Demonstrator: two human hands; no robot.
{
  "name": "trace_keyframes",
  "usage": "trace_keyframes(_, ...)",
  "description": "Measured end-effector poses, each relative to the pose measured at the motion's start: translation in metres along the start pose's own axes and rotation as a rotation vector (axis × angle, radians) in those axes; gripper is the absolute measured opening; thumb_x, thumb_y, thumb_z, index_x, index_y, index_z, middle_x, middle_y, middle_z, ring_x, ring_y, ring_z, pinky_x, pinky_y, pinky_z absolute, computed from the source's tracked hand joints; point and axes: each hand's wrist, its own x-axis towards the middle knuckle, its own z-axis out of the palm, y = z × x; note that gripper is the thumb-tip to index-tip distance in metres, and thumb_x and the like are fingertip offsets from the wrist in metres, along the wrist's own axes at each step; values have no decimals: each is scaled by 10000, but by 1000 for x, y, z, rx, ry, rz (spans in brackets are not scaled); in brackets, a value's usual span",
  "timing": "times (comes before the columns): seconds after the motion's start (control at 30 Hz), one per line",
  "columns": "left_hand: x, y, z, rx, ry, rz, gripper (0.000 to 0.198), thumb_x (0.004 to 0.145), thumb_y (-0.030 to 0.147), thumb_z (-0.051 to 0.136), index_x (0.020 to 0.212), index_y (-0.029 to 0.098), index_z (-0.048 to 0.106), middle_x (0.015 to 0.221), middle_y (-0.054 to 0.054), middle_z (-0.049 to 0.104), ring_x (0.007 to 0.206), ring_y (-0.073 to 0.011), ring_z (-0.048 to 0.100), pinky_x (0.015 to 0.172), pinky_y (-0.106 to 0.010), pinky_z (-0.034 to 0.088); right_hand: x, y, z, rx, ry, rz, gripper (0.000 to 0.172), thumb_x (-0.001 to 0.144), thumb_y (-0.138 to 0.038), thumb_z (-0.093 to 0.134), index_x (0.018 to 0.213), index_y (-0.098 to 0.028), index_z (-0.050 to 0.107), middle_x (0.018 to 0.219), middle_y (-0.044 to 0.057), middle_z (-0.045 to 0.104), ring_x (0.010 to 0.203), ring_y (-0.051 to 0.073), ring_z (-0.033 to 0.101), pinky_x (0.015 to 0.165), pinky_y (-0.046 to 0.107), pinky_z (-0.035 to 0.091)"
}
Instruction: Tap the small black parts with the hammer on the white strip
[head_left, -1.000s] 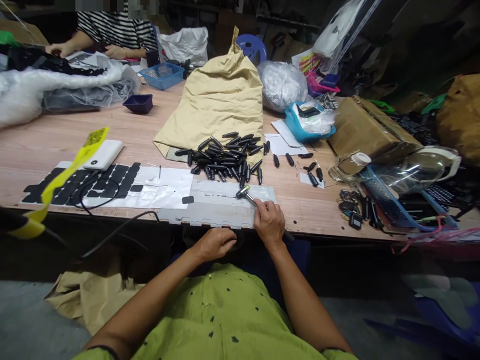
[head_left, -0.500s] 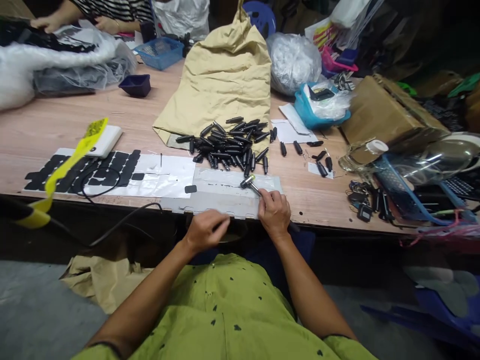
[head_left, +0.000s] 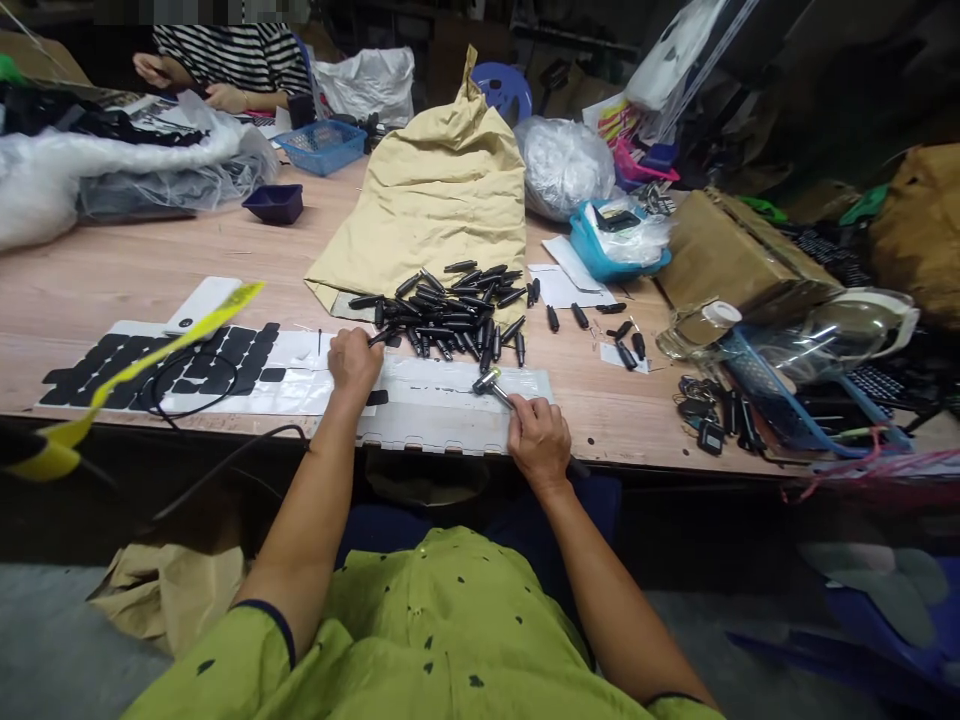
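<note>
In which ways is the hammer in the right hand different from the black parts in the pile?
The hammer shows shiny silver metal, while the black parts are mainly dark. The hammer is gripped by the right hand; the black parts are mostly loose in a heap. The hammer's head is over the grey board, whereas the black parts lie beyond it, partly on the tan cloth. Both have elongated shapes.

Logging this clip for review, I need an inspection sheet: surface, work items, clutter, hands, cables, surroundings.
Surface: wood-look table, gray board at near edge.
Work items: hammer; heap of black parts, partly on tan cloth.
Clutter: blue basket, cardboard box, clear jug.
Hands: right hand grips hammer; left hand at heap's left edge, grasp unclear.
Cables: black cables, one looped over white sheet.
Surroundings: co-worker in striped top, far left.
</note>
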Motion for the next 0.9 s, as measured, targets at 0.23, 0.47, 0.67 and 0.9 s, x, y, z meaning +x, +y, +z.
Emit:
trace_keyframes(0.23,-64,-15,-11,-198,-107,296,175,875,318,615,1001,216,682,949,-47,689,860,-232,609,771,-367,517,1,-1,-1,-50,0,-14,315,928,-155,512,1143,-243,726,886,65,584,828,218,452,720,323,340)
trace_keyframes(0.47,-83,14,32,-220,-329,653,96,844,240,693,933,210,711,876,-38,659,905,-231,580,853,-376,484,4,10,-3,103,-23,19,394,943,-144,472,1244,-242,707,870,63,612,809,216,518,720,317,425)
trace_keyframes(0.67,-78,11,40,-215,-314,691,117,873,285,686,971,233,722,885,-34,645,910,-230,575,840,-370,477,-1,2,-28,476,-29,58,383,1014,-255,424,1299,-264,679,990,65,684,945,201,648,835,311,535)
trace_keyframes(0.9,-78,14,43,-210,-302,667,124,884,311,677,957,239,746,877,-30,634,924,-229,599,843,-366,490,-3,-16,-39,637,-72,33,354,1015,-243,446,1264,-266,697,966,58,706,920,187,672,821,311,562)
